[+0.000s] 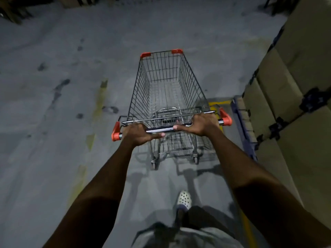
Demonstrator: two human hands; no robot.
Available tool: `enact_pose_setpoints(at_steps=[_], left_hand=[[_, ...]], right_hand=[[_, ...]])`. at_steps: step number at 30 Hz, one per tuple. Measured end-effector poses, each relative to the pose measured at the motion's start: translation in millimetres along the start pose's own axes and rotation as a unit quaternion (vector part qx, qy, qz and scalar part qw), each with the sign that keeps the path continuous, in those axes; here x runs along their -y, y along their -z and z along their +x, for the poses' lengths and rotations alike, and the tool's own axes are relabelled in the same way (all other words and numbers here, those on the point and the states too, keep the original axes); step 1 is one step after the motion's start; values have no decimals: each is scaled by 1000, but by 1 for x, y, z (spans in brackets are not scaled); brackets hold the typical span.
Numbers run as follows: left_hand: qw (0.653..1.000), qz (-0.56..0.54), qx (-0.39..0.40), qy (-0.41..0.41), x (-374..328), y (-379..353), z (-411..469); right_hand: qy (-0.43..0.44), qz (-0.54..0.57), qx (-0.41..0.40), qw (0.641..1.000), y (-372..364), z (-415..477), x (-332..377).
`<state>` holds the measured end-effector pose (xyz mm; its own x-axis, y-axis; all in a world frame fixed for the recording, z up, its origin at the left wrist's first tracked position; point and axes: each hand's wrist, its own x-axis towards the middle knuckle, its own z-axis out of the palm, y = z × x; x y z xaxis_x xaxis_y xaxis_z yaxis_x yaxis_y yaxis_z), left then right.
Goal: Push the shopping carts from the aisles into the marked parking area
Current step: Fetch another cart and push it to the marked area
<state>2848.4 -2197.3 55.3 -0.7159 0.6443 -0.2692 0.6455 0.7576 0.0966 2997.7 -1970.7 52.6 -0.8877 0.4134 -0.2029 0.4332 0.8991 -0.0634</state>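
Nearest, one white shoe (184, 199) rests on the concrete floor (53, 158). Ahead, my left grip (138, 134) and right grip (200, 124) are both curled round the steel handle bar (166, 129) of the empty wire cart (168, 83), beside stacked boxes (290, 97). Unloaded and rigid, it should roll lightly; a wide hold steers best.

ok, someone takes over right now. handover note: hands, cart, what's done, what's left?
Left hand and right hand both grip the handle bar of the shopping cart, one near each end.
Cart upright on the grey floor, basket empty, stacked boxes close on its right, faded yellow line on its left.
Done: cart in hand.
Left: push it into the marked area. No parked carts in view, so cannot tell how near.
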Motion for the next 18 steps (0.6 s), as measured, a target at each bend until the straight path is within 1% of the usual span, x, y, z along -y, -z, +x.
enact_pose_setpoints(at_steps=[3,6,8,11,15,18], left_hand=[[1000,-6,10,5,4,17,60],[999,51,-2,-4,11,37,122],[998,62,-14,-8,20,48,172],[999,40,-26,-18,37,70,257],[997,56,-32,-34,58,105,386],[998,47,-18,-39,66,132,480]], right_hand=[[8,-3,6,1000,18,63,-10],[15,-14,19,1000,33,129,-21],[8,-13,16,1000,39,178,-27],[-2,-3,2,1000,50,262,-31],[-18,3,-8,1000,75,380,-41],[-36,10,-9,999,93,464,-58]])
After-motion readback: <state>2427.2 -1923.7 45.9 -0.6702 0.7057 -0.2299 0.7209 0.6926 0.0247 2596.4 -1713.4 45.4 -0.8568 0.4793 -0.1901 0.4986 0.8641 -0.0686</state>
